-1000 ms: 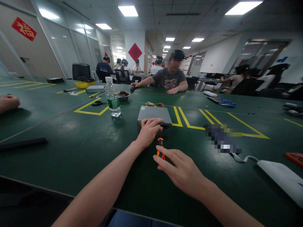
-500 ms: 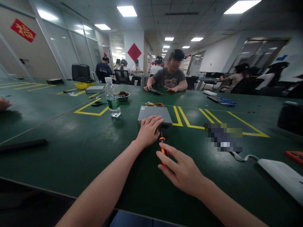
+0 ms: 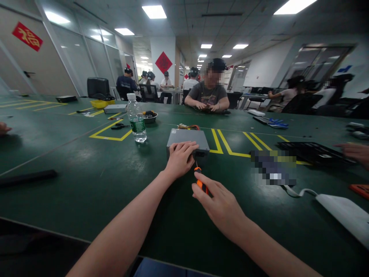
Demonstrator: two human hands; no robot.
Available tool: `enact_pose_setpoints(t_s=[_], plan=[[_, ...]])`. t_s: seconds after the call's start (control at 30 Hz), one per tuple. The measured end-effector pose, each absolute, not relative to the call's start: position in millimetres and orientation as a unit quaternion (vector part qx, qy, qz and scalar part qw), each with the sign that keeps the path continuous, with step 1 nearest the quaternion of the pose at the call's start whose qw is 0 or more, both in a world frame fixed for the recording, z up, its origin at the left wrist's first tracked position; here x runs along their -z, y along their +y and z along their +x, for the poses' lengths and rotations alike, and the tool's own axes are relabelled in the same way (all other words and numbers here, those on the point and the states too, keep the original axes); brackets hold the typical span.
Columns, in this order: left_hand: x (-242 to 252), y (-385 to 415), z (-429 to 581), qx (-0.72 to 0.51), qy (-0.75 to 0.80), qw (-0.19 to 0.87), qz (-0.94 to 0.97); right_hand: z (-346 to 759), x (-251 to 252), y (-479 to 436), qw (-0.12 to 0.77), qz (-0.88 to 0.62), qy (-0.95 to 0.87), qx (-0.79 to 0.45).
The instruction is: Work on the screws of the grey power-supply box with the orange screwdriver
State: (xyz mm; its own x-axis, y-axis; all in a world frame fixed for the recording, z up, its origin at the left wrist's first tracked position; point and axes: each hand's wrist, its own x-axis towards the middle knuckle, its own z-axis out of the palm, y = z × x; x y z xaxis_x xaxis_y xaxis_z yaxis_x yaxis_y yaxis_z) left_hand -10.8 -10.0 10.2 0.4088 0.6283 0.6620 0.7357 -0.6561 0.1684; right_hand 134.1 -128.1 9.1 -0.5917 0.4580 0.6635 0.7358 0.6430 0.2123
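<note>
A grey metal computer power supply point(image 3: 188, 137) sits on the green table in front of me, its bundle of coloured wires point(image 3: 188, 126) at the far side. My left hand point(image 3: 181, 158) grips its near left part, fingers laid over the top and thumb at the front face. In my right hand point(image 3: 220, 196) is an orange and black screwdriver point(image 3: 201, 186), held by its handle. Its thin shaft points up at the near face of the power supply; whether the tip touches a screw is hidden from me.
A water bottle point(image 3: 137, 121) stands left of the power supply, near a metal bowl point(image 3: 150, 117). At right lie a blurred-out device, a white power bank-like block point(image 3: 343, 211) and a black panel point(image 3: 314, 152) by another person's hand point(image 3: 356, 152). A co-worker point(image 3: 209, 90) sits opposite.
My right fingers have closed in around the screwdriver handle; my left hand stays put. At right, a black panel and another person's hand have appeared. The co-worker opposite has brought both hands together.
</note>
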Motion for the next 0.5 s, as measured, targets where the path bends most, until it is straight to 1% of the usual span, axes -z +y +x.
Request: enact_pose_setpoints(t_s=[0.13,0.3,0.4,0.5], plan=[[-10,-10,-11,0.371,-0.41,0.07,-0.83,135,-13,-128,0.268,-0.321,-0.864,0.281],[-9,-11,-8,0.384,-0.411,0.065,-0.824,134,-17,-116,0.309,-0.31,-0.83,0.344],[-9,-11,-7,0.38,-0.418,0.064,-0.823,133,-16,-114,0.326,-0.307,-0.83,0.334],[-9,-11,-7,0.376,-0.417,0.064,-0.825,132,-15,-117,0.321,-0.317,-0.843,0.292]])
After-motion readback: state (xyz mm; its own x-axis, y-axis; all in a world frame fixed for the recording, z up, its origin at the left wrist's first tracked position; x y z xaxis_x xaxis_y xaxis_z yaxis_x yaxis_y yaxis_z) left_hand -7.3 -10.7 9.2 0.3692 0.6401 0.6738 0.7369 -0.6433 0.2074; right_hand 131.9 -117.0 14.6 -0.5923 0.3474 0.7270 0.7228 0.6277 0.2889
